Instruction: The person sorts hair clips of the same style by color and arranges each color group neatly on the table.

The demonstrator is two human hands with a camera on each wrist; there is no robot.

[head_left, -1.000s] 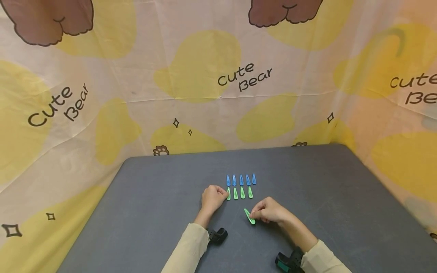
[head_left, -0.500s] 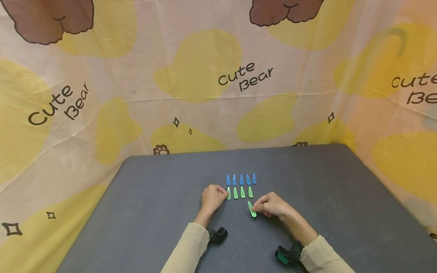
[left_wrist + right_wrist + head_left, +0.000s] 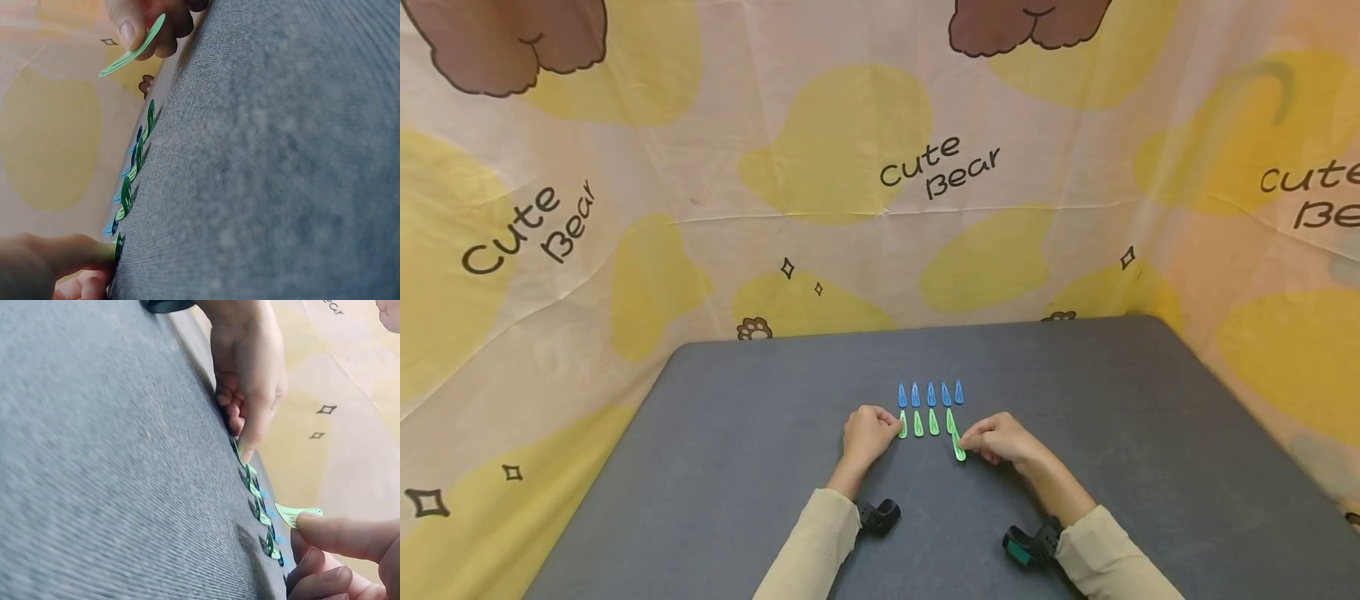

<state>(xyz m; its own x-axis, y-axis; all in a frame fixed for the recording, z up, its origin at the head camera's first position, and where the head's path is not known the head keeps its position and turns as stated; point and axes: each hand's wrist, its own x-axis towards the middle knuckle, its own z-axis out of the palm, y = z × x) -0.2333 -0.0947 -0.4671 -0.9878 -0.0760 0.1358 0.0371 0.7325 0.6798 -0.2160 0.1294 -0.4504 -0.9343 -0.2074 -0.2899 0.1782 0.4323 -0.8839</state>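
My right hand (image 3: 1002, 437) pinches a green snap hair clip (image 3: 958, 447) between thumb and finger. The right wrist view shows this clip (image 3: 294, 514) raised off the table, near the right end of a row of green hair clips (image 3: 933, 422). At the row's left end, my left hand (image 3: 870, 435) holds the leftmost green hair clip (image 3: 903, 425) at the tabletop with its fingertips. Part of that clip is hidden by the fingers in the left wrist view. Behind the green row lies a matching row of several blue hair clips (image 3: 931, 394).
The grey table (image 3: 760, 433) has rounded far corners. A patterned cloth (image 3: 850, 167) with bears and lettering hangs behind it and at the sides. Both wrists wear black camera mounts (image 3: 880, 517).
My right hand has moved away from me and slightly right with its green hair clip, up to the right end of the green row. The left hand has stayed in place.
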